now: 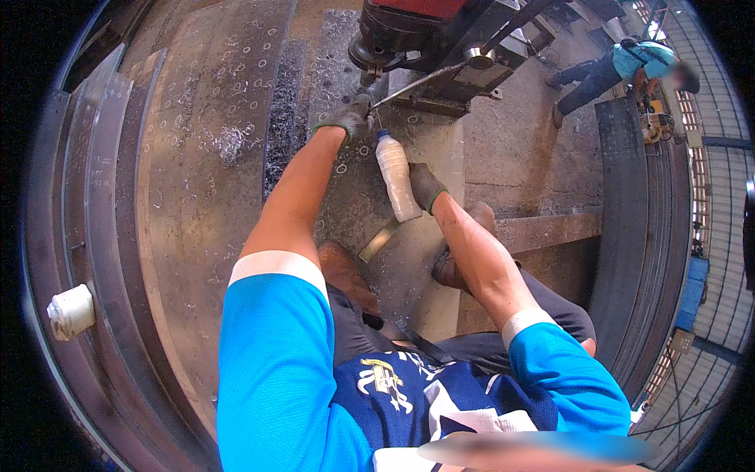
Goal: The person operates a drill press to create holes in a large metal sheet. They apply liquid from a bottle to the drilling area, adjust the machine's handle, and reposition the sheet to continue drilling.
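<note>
My left hand (pixel 351 118), in a dark glove with a green cuff, is closed at the end of a thin metal lever (pixel 425 79). The lever runs from a round hub on a red and black drilling machine (pixel 409 31). Close above that hand is the machine's grey spindle end; its tip is partly hidden. My gloved right hand (pixel 426 187) grips a plastic bottle (pixel 395 177) from its right side. The bottle is tilted, its blue cap end toward the machine, with whitish liquid inside. Below both hands lies a large steel plate (pixel 354 185).
Metal shavings (pixel 230 144) and chalk-like circles mark the plate. A flat metal strip (pixel 380 240) lies by my feet. At the left, a white container (pixel 71 312) stands on stacked steel plates. Long steel beams (pixel 641 236) lie right. Another person (pixel 629 63) bends over at the far right.
</note>
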Tool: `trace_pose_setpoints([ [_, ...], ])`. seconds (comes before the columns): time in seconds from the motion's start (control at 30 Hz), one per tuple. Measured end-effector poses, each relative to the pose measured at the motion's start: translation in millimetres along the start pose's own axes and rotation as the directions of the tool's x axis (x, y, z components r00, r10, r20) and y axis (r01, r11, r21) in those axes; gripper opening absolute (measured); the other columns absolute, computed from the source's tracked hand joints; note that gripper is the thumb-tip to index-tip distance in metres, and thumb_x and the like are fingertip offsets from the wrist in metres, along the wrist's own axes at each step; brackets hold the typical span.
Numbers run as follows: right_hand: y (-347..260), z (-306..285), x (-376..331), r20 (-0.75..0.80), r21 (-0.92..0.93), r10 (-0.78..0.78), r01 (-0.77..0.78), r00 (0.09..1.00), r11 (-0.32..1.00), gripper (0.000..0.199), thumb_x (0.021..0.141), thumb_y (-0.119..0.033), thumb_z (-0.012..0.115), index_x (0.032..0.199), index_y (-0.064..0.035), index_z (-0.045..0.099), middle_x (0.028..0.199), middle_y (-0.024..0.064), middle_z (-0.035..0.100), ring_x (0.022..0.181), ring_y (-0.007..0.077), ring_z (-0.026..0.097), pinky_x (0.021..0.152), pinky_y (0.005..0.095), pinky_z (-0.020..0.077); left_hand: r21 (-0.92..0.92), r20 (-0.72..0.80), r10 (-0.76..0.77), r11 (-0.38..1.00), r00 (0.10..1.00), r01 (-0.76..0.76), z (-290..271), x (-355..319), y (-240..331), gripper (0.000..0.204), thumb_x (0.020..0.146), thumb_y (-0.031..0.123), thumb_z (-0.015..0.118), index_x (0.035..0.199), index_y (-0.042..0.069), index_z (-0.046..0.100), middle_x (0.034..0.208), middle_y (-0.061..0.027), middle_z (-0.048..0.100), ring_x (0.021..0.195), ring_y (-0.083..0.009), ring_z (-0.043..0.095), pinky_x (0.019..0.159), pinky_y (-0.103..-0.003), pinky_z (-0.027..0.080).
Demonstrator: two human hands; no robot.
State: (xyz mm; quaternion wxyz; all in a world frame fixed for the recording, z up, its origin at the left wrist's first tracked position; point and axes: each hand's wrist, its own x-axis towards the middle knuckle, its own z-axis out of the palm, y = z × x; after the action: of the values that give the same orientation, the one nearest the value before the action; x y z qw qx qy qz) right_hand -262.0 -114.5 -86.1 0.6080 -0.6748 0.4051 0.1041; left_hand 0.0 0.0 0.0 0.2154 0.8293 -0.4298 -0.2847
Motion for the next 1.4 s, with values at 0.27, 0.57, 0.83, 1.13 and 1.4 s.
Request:
trace_pose_setpoints([
  [0.27, -18.6, 3.1, -10.0, 0.069, 0.213, 0.088, -0.101, 0.994, 0.972, 0.041, 0.106, -0.023, 0.038, 0.125, -0.0009, 0.066, 0.110, 0.0124, 0.072, 0.090, 0.0223, 0.068, 0.084, 0.0407, 0.0561, 0.021, 0.005, -0.012, 1.000, 1.000, 0.012, 2.2, 5.0, -3.5, 0.041, 0.093, 0.025, 0.064, 0.128, 0.006, 0.054, 0.133, -0.0309, 0.062, 0.127, -0.0470, 0.059, 0.103, -0.052, 0.049],
  [0.57, -42.7, 6.6, -39.0, -0.042, -0.137, -0.322, 0.314, 0.946, 0.940, 0.029, 0.105, -0.019, 0.055, 0.128, -0.0047, 0.066, 0.109, 0.0066, 0.073, 0.091, 0.0177, 0.068, 0.083, 0.0377, 0.0578, 0.009, -0.007, 0.001, 1.000, 1.000, -0.001, 3.4, 2.1, -0.5, 0.042, 0.095, 0.030, 0.062, 0.128, 0.006, 0.054, 0.133, -0.0294, 0.063, 0.126, -0.0465, 0.060, 0.102, -0.052, 0.050],
  [0.83, -43.1, -1.9, -35.6, 0.003, -0.210, -0.053, 0.052, 0.999, 0.976, 0.031, 0.102, -0.017, 0.055, 0.125, -0.0002, 0.068, 0.115, 0.0158, 0.073, 0.096, 0.0204, 0.068, 0.084, 0.0408, 0.0556, 0.064, -0.017, 0.004, 0.998, 1.000, -0.003, 9.6, 6.6, -0.2, 0.041, 0.096, 0.032, 0.061, 0.127, 0.006, 0.055, 0.132, -0.0284, 0.064, 0.125, -0.0457, 0.061, 0.101, -0.052, 0.051],
  [1.13, -32.4, -2.9, -32.0, -0.014, -0.466, -0.139, 0.117, 0.990, 0.877, 0.038, 0.103, -0.025, 0.052, 0.127, 0.0003, 0.067, 0.124, 0.0202, 0.072, 0.108, 0.0282, 0.068, 0.094, 0.0440, 0.0524, 0.062, -0.015, 0.044, 0.997, 0.999, -0.043, -0.4, -1.9, 5.0, 0.040, 0.092, 0.028, 0.065, 0.123, 0.006, 0.056, 0.127, -0.0295, 0.065, 0.121, -0.0461, 0.062, 0.098, -0.052, 0.051],
  [1.4, -14.3, -2.6, -14.5, -0.054, -0.261, -0.110, 0.093, 0.992, 0.961, 0.034, 0.103, -0.024, 0.054, 0.125, -0.0019, 0.068, 0.119, 0.0157, 0.073, 0.104, 0.0287, 0.069, 0.091, 0.0426, 0.0531, 0.020, -0.039, 0.070, 0.997, 0.997, -0.069, -1.4, -2.1, 6.6, 0.037, 0.090, 0.025, 0.066, 0.120, 0.006, 0.058, 0.120, -0.0282, 0.067, 0.118, -0.0453, 0.063, 0.097, -0.050, 0.051],
])
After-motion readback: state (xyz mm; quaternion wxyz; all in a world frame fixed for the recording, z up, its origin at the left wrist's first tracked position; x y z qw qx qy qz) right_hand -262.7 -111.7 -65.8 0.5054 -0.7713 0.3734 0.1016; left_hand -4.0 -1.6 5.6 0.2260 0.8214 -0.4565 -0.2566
